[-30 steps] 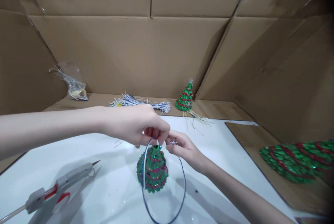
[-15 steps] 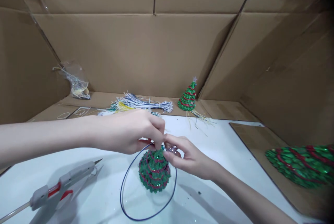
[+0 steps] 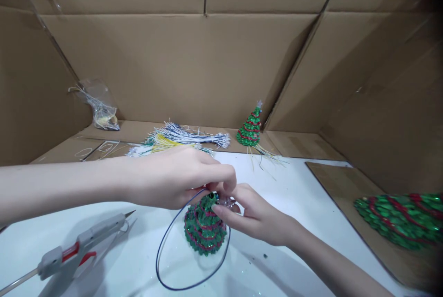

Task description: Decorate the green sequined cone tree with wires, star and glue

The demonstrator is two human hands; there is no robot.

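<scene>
Here's the little green sequined Christmas tree, standing on its broad base near the middle of the white bench, red garland spiralling round it. Its long axis runs straight up and down, the tip pointing up into the two hands.

The left hand comes in from the left, forearm level and just above the bench, knuckles up. Thumb and forefinger are pinched tight right at the tip, closed on the top of a thin blue wire loop. From that pinch the loop sweeps down the tree's left side, round in front of the base and up the right. Whether it rests on the bench, I can't say.

The right hand rises from the lower right, wrist low, fingers aimed back at the tip. They're nipped together on a small silvery piece, and the forefinger touches the upper part of the tree. The two hands meet just above the tip.

A grey and red glue gun lies to the left, nozzle towards the tree. A bundle of white, blue and yellow wires lies at the back beside a second small tree, also upright. A clear plastic bag sits in the far left corner, a bigger green tree lies on its side at the right, and cardboard walls stand all round
</scene>
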